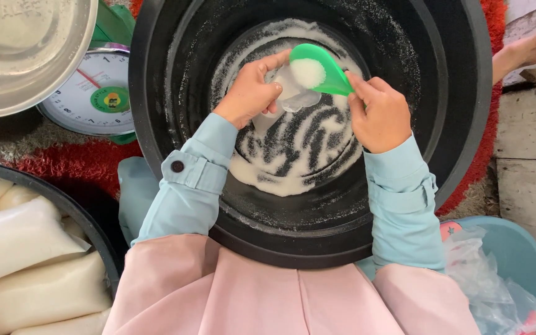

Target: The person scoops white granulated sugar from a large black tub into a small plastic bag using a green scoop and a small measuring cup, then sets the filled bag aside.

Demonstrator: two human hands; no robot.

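We're looking down into a black tub [460,111] with white grains [293,167] scattered over its bottom. Our right hand [379,115] has its grip clenched on the handle of a green scoop [321,68], which carries a small heap of grains. Our left hand [249,93] pinches a clear bag [296,96] open just under the scoop. Left of the tub stands a dial scale [94,93]; filled bags [26,260] lie in a bin at lower left.
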